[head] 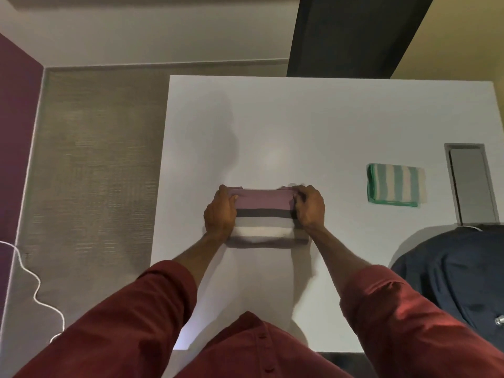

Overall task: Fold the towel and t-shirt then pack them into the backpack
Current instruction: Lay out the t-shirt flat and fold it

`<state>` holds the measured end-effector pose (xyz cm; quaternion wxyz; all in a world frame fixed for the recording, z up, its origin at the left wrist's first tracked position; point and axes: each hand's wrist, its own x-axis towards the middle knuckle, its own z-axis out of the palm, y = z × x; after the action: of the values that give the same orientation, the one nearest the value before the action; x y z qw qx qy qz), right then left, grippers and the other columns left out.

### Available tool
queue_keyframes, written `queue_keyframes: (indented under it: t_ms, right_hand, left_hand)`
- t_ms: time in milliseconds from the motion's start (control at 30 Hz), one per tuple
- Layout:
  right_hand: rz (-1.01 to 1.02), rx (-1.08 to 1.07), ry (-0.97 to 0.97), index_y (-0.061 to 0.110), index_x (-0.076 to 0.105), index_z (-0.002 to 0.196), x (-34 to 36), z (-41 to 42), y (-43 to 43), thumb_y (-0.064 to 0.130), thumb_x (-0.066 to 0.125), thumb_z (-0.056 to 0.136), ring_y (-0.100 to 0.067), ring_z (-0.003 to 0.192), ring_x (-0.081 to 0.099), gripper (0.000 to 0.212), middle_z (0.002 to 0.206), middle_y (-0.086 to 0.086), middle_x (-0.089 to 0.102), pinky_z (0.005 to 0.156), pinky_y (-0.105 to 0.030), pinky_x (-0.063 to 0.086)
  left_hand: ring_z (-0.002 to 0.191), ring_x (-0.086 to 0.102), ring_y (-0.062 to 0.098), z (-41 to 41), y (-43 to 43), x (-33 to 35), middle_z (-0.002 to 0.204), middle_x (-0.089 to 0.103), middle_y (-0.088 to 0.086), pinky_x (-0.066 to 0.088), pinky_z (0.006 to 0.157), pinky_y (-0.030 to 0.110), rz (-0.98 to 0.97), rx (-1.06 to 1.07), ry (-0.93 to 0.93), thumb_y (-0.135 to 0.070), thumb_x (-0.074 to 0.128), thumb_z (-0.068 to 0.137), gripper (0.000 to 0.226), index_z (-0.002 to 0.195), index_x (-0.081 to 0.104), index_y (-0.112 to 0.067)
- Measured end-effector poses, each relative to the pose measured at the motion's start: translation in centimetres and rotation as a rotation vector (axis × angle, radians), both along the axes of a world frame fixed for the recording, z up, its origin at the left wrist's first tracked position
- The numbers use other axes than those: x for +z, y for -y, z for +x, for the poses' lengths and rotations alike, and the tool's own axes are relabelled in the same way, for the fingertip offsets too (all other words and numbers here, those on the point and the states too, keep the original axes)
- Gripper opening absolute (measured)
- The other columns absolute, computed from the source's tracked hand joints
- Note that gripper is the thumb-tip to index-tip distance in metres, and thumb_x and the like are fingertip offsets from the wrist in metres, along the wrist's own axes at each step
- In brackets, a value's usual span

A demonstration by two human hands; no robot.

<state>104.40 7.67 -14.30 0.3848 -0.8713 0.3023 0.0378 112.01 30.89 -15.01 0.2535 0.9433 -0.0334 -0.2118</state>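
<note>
A striped t-shirt [263,214], mauve, black, grey and white, lies folded into a small rectangle in the middle of the white table [300,118]. My left hand [221,214] grips its left end and my right hand [309,207] grips its right end, fingers curled over the far edge. A green-and-white striped towel [395,185] lies folded flat to the right, apart from both hands. The dark navy backpack [458,274] rests at the table's near right corner, partly cut off by the frame.
A grey rectangular recess [470,184] is set into the table at the far right, behind the backpack. A white cable [32,285] trails over the floor on the left. A dark panel [351,34] stands beyond the table's far edge.
</note>
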Motion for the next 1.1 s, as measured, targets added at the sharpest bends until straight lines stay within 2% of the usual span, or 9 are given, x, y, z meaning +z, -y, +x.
queue_keyframes:
  t_ms: [167, 367, 533, 667, 767, 833, 900, 967, 1100]
  right_hand:
    - [0.113, -0.186, 0.073, 0.008, 0.070, 0.136, -0.7, 0.1, -0.7, 0.004, 0.051, 0.109, -0.027, 0.123, 0.066, 0.033, 0.132, -0.009, 0.071, 0.110, -0.041, 0.052]
    - [0.078, -0.147, 0.042, 0.009, 0.066, 0.130, -1.2, 0.7, -1.5, 0.013, 0.049, 0.112, -0.026, 0.117, 0.067, 0.025, 0.130, -0.005, 0.071, 0.104, -0.046, 0.054]
    - [0.076, -0.120, 0.028, 0.009, 0.065, 0.130, -1.2, 1.1, -1.4, 0.013, 0.049, 0.113, -0.026, 0.116, 0.066, 0.025, 0.128, -0.007, 0.070, 0.103, -0.046, 0.054]
    - [0.090, -0.085, 0.070, 0.004, 0.065, 0.131, -1.2, 1.3, -1.0, 0.008, 0.052, 0.111, -0.027, 0.118, 0.066, 0.025, 0.130, -0.011, 0.070, 0.105, -0.048, 0.054]
    - [0.140, -0.060, 0.096, 0.008, 0.060, 0.144, -1.0, 1.8, -1.0, 0.007, 0.053, 0.111, -0.024, 0.119, 0.064, 0.034, 0.135, -0.010, 0.068, 0.109, -0.045, 0.053]
    - [0.099, -0.045, 0.105, 0.011, 0.051, 0.155, -1.1, 1.5, -1.2, 0.011, 0.055, 0.111, -0.023, 0.125, 0.058, 0.044, 0.138, -0.011, 0.063, 0.112, -0.041, 0.050]
    - [-0.023, -0.052, 0.114, 0.012, 0.046, 0.159, -1.2, 1.0, -1.6, 0.018, 0.056, 0.112, -0.026, 0.135, 0.050, 0.049, 0.148, -0.011, 0.055, 0.116, -0.041, 0.043]
    - [-0.149, 0.018, 0.123, 0.014, 0.049, 0.158, -1.2, 0.2, -2.4, 0.025, 0.053, 0.113, -0.025, 0.139, 0.049, 0.046, 0.153, -0.008, 0.054, 0.119, -0.043, 0.040]
    - [-0.407, 0.435, 0.198, 0.003, 0.056, 0.154, -2.8, -2.7, -5.0, 0.018, 0.054, 0.113, -0.035, 0.154, 0.044, 0.044, 0.162, -0.017, 0.050, 0.125, -0.055, 0.034]
  left_hand:
    - [0.101, 0.072, 0.033, -0.7, 0.1, -0.4, 0.112, 0.068, 0.007, 0.063, 0.088, 0.049, -0.071, 0.147, -0.060, -0.043, 0.040, 0.116, 0.036, 0.126, 0.049, -0.010]
    - [0.104, 0.073, 0.037, -4.8, -1.3, -0.7, 0.124, 0.071, 0.012, 0.062, 0.091, 0.053, -0.126, 0.204, -0.067, -0.042, 0.038, 0.116, 0.037, 0.139, 0.042, -0.014]
    - [0.107, 0.073, 0.036, -5.2, -2.5, -1.1, 0.125, 0.071, 0.011, 0.062, 0.093, 0.054, -0.097, 0.219, -0.056, -0.041, 0.030, 0.118, 0.040, 0.153, 0.034, -0.022]
    - [0.114, 0.071, 0.034, -5.1, -3.5, -1.4, 0.137, 0.067, 0.010, 0.061, 0.094, 0.050, -0.018, 0.251, 0.017, -0.040, 0.036, 0.117, 0.047, 0.159, 0.036, -0.021]
    - [0.131, 0.062, 0.027, -6.0, -3.8, -1.3, 0.149, 0.059, 0.006, 0.052, 0.105, 0.045, 0.032, 0.111, 0.273, -0.025, 0.044, 0.116, 0.041, 0.155, 0.048, -0.013]
    - [0.148, 0.050, 0.026, -6.4, -3.2, -1.4, 0.161, 0.049, 0.007, 0.041, 0.120, 0.045, 0.025, -0.043, 0.364, -0.018, 0.048, 0.114, 0.045, 0.158, 0.047, -0.008]
    - [0.162, 0.030, 0.026, -6.7, -2.2, -1.5, 0.173, 0.032, 0.009, 0.027, 0.130, 0.048, 0.074, -0.253, 0.377, -0.021, 0.044, 0.115, 0.053, 0.165, 0.037, -0.007]
    - [0.167, 0.016, 0.025, -7.0, -0.8, -1.6, 0.178, 0.020, 0.008, 0.019, 0.133, 0.050, 0.112, -0.387, 0.337, -0.029, 0.037, 0.116, 0.058, 0.170, 0.025, -0.011]
    - [0.168, -0.001, 0.026, -7.8, 1.5, -2.4, 0.180, 0.002, 0.006, 0.011, 0.134, 0.050, 0.220, -0.443, 0.263, -0.040, 0.021, 0.119, 0.060, 0.172, 0.008, -0.015]
